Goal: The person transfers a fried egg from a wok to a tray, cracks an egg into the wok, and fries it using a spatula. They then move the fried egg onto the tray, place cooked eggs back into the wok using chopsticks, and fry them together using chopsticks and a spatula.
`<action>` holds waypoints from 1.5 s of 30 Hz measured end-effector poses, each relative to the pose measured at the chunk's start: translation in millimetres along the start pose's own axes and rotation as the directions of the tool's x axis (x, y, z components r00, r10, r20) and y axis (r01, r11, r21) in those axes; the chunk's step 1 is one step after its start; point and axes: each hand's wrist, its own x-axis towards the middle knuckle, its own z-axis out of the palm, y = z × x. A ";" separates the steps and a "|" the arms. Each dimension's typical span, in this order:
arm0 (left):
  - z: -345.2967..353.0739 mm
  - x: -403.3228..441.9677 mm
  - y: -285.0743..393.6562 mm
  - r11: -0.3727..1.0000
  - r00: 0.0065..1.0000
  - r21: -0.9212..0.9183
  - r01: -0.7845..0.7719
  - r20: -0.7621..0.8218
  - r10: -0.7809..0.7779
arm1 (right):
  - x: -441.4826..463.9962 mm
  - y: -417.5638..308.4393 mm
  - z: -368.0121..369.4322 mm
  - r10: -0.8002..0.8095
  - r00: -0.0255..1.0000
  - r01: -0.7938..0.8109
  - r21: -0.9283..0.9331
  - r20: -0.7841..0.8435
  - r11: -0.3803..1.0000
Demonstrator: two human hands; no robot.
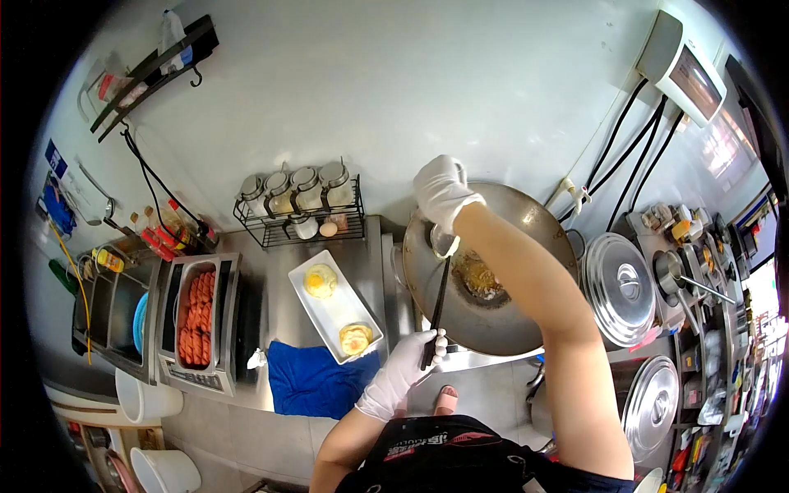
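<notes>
My left hand [407, 366], in a white glove, is closed round the black handle of a ladle [438, 304]. The handle slants up over the near left rim of a large wok [526, 222], and the ladle's head, with something pale in it, lies just below my right hand. My right hand [444, 193], also gloved, is closed above the wok's far left side; whatever its fingers hold is hidden. Yellowish oil with browned bits [481, 279] lies in the wok's bottom. To the left, a white rectangular plate [335, 312] bears two fried eggs, one at each end.
A blue cloth [308, 382] lies at the counter's front edge. Behind the plate stands a wire rack [300, 226] with several lidded jars and an egg [329, 229]. Farther left is a tray of reddish sausages [196, 320]. A lidded steel pot [616, 287] stands right of the wok.
</notes>
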 end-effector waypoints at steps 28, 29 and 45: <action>24.7 -29.2 8.8 0.993 0.998 0.117 0.017 -0.054 -0.011 | -93.3 130.7 270.1 -0.061 0.919 -0.377 0.914 0.389 0.150; 24.4 -35.6 8.7 0.988 0.999 0.156 0.007 -0.038 -0.002 | -91.6 130.3 265.9 -0.072 0.919 -0.373 0.913 0.388 0.163; 28.1 -84.2 5.5 0.948 0.993 0.316 -0.036 -0.092 0.069 | -57.4 121.8 204.2 -0.124 0.955 -0.162 0.826 0.269 0.540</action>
